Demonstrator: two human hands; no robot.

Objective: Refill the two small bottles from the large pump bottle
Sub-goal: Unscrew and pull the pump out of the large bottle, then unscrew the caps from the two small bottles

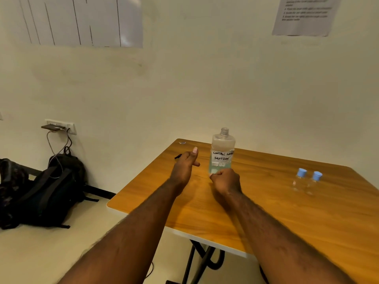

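Note:
The large bottle (222, 152) stands upright near the far edge of the wooden table (266, 212). Its threaded neck is open with no pump on it, and a handwritten label reads "contact lens solution". My right hand (226, 181) is curled against the bottle's base, thumb at its lower left corner. My left hand (185, 163) hovers to the left of the bottle with the thumb raised. A black object (178, 156) pokes out from its far side, seemingly held in the curled fingers. Two small clear bottles (299, 179) (314, 183) with blue caps stand together at the right.
A small scrap (182, 142) lies at the table's far left corner. The table stands against a cream wall. On the floor to the left lie dark backpacks (47, 187), under a wall socket (61, 126) with a cable and a phone.

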